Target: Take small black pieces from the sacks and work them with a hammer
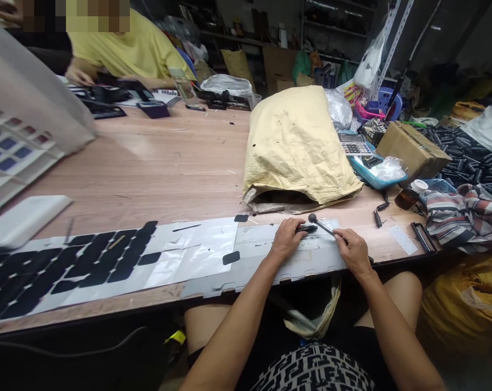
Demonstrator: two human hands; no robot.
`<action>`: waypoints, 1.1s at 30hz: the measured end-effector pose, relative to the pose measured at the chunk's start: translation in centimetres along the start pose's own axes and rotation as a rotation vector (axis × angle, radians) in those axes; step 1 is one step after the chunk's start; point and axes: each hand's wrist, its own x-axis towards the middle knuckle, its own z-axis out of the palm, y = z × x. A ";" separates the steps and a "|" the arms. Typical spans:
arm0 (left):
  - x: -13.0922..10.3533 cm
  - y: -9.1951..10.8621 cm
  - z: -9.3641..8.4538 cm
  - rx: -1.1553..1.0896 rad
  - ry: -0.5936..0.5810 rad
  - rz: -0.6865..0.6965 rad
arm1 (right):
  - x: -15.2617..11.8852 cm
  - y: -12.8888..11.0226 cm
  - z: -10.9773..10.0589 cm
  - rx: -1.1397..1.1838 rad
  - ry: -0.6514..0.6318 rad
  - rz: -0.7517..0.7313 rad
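Observation:
My left hand (287, 237) is closed on a small black part (307, 229) above the grey board (262, 255) at the table's front edge. My right hand (353, 248) grips the light shaft of a tool with a round dark head (312, 218), which points toward the black part. The tool's head appears just beyond the black part; whether they touch I cannot tell. Left of my hands, a white sheet (168, 266) carries rows of black rounded pieces (124, 255). One black piece (231, 257) lies at the sheet's right end.
A large yellow sack (298, 146) lies beyond my hands. To the right are a brown bottle (409, 196), a blue tray (378, 175), a cardboard box (412, 149) and striped cloth (466, 214). Across the table sits a person in yellow (148, 46). A white crate (21, 141) stands left.

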 end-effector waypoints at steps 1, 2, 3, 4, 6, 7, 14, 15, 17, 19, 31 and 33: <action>0.0 -0.1 0.1 0.010 -0.009 0.007 | 0.4 0.3 0.1 -0.047 0.016 0.006; -0.1 -0.1 0.1 0.019 -0.018 0.014 | 0.8 0.6 0.2 -0.102 0.027 0.010; -0.1 -0.2 0.1 0.027 -0.027 0.022 | 1.1 0.9 0.4 -0.164 0.036 0.012; -0.1 -0.2 0.1 0.033 -0.036 0.031 | 1.4 1.1 0.5 -0.227 0.042 0.010; 0.0 -0.2 -0.1 0.042 -0.049 0.047 | 1.7 1.4 1.0 -0.339 0.043 -0.009; 0.0 -0.1 -0.2 0.043 -0.056 0.055 | 1.8 1.5 1.3 -0.380 0.044 -0.022; -2.6 1.5 -2.0 -0.041 -0.122 0.140 | 1.4 1.6 1.8 -0.464 0.039 -0.069; -3.8 1.9 -2.2 -0.045 -0.140 0.173 | 1.4 1.6 1.8 -0.468 0.036 -0.068; -6.9 2.6 -2.5 -0.017 -0.196 0.251 | 1.3 1.5 1.8 -0.474 0.032 -0.059; -10.1 3.3 -2.4 0.075 -0.254 0.312 | 1.4 1.4 1.8 -0.474 0.027 -0.048; -15.3 5.0 0.4 0.360 -0.129 0.284 | 1.2 1.0 1.7 -0.481 0.016 -0.041; -13.4 5.2 -0.7 0.242 -0.073 0.234 | 1.2 1.0 1.8 -0.489 0.012 -0.036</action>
